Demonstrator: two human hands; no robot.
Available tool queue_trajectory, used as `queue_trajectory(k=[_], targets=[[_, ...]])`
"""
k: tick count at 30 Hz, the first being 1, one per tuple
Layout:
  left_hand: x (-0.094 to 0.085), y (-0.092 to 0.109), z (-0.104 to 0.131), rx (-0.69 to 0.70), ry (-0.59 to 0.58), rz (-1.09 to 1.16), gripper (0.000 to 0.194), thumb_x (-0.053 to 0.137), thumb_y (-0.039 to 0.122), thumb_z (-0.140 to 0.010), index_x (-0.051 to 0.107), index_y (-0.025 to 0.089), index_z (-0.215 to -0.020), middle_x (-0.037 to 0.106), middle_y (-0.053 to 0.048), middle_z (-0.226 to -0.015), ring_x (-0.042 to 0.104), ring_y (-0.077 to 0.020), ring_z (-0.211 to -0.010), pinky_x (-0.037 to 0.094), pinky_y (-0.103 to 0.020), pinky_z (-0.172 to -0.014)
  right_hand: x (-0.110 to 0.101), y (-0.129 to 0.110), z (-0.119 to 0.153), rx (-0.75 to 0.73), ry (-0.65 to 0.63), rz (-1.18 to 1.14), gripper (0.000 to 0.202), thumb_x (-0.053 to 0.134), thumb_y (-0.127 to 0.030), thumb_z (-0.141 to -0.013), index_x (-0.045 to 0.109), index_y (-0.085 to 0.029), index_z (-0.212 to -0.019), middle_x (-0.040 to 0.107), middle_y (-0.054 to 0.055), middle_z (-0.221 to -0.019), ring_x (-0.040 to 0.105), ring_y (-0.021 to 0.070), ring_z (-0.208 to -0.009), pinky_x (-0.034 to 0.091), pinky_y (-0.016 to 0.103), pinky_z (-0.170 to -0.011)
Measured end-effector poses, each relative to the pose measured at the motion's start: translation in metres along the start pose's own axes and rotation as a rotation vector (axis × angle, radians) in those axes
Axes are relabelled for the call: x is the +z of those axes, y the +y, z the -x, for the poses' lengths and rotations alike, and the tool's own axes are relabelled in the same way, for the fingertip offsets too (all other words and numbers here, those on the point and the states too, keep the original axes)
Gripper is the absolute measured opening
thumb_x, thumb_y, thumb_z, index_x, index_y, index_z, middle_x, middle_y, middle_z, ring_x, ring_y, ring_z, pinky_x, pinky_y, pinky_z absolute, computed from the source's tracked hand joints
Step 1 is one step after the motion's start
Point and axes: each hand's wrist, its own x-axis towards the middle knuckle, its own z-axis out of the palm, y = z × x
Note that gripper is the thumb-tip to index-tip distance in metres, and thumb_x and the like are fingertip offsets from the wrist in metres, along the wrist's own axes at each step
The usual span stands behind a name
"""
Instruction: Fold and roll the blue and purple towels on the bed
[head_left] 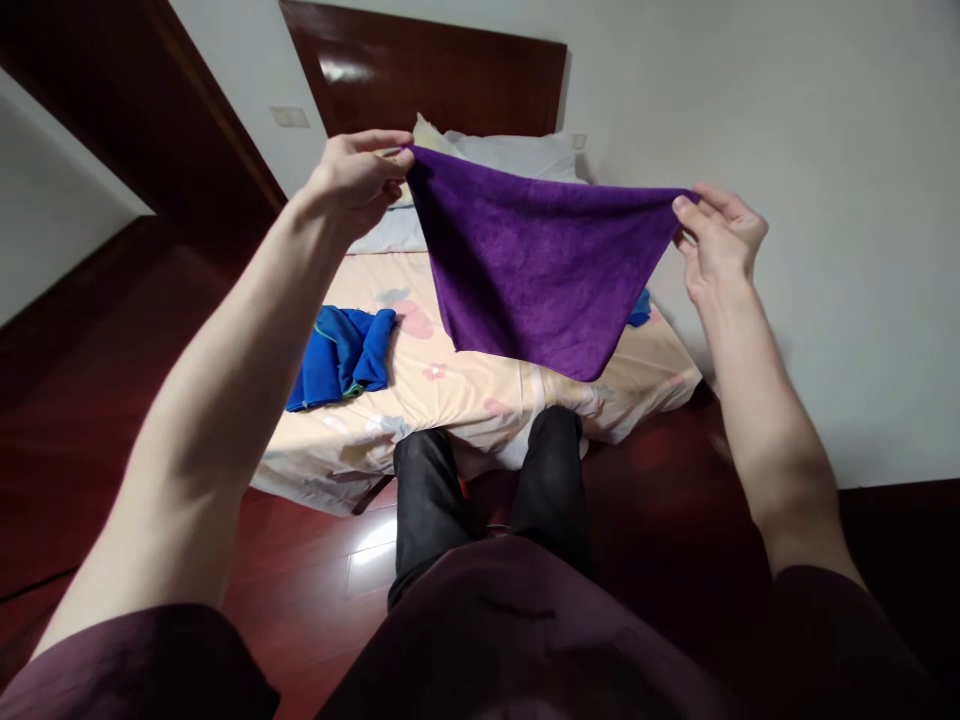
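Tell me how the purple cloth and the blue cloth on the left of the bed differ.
The purple cloth hangs spread between two hands; the blue cloth lies bunched on the bed. The purple cloth looks plain, while the blue cloth shows some green edging. Both are fabric.

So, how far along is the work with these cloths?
Nothing looks clearly done: the blue cloth on the bed lies loosely bunched. In hand is the purple cloth, spread open, upper corners pinched by the left hand and right hand. Apparently left: the purple cloth isn't set down yet. A blue piece mostly hidden behind it, I can't judge.
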Motion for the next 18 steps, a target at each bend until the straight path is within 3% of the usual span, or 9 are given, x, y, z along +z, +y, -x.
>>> queue_trajectory(k=[3, 6, 11, 14, 18], targets=[[-0.006, -0.003, 0.004, 0.070, -0.035, -0.087, 0.044, 0.090, 0.008, -0.083, 0.070, 0.009, -0.122, 0.069, -0.008, -0.097, 0.066, -0.0155, -0.088, 0.050, -0.047, -0.103, -0.007, -0.003, 0.001, 0.048, -0.040, -0.025, 0.038, 0.094, -0.002, -0.073, 0.073, -0.015, -0.102, 0.077, 0.004, -0.094, 0.076, 0.0166, -0.084, 0.063, 0.039, -0.084], [-0.006, -0.005, 0.016, 0.180, 0.019, -0.223, 0.050, 0.096, 0.015, -0.078, 0.071, 0.004, -0.120, 0.070, -0.009, -0.098, 0.068, -0.0206, -0.096, 0.050, -0.055, -0.107, -0.013, -0.003, 0.008, 0.046, -0.067, -0.010, 0.038, 0.096, -0.002, -0.070, 0.073, -0.015, -0.097, 0.075, 0.001, -0.086, 0.071, 0.0132, -0.074, 0.060, 0.036, -0.077], [-0.007, -0.009, 0.040, 0.215, 0.121, -0.393, 0.036, 0.092, 0.010, -0.079, 0.079, -0.001, -0.110, 0.066, -0.005, -0.082, 0.068, -0.0183, -0.085, 0.052, -0.064, -0.103, -0.018, -0.001, 0.028, 0.115, -0.088, -0.023, 0.036, 0.097, 0.000, -0.067, 0.076, -0.015, -0.092, 0.073, 0.001, -0.083, 0.070, 0.0136, -0.074, 0.058, 0.034, -0.072], [-0.016, -0.015, 0.055, 0.228, 0.045, -0.375, 0.038, 0.092, 0.015, -0.081, 0.077, -0.002, -0.112, 0.066, -0.003, -0.081, 0.071, -0.0221, -0.095, 0.047, -0.069, -0.107, -0.023, -0.002, 0.040, 0.150, -0.116, -0.023, 0.032, 0.095, 0.000, -0.069, 0.078, -0.019, -0.087, 0.072, 0.000, -0.078, 0.067, 0.0110, -0.067, 0.058, 0.030, -0.065], [-0.036, -0.016, 0.080, 0.172, -0.042, -0.289, 0.041, 0.092, 0.020, -0.083, 0.074, -0.003, -0.112, 0.072, -0.005, -0.093, 0.074, -0.0256, -0.103, 0.049, -0.064, -0.108, -0.030, -0.002, 0.055, 0.173, -0.164, -0.006, 0.027, 0.097, -0.005, -0.069, 0.082, -0.022, -0.083, 0.074, 0.002, -0.076, 0.068, 0.0125, -0.065, 0.058, 0.028, -0.058]])
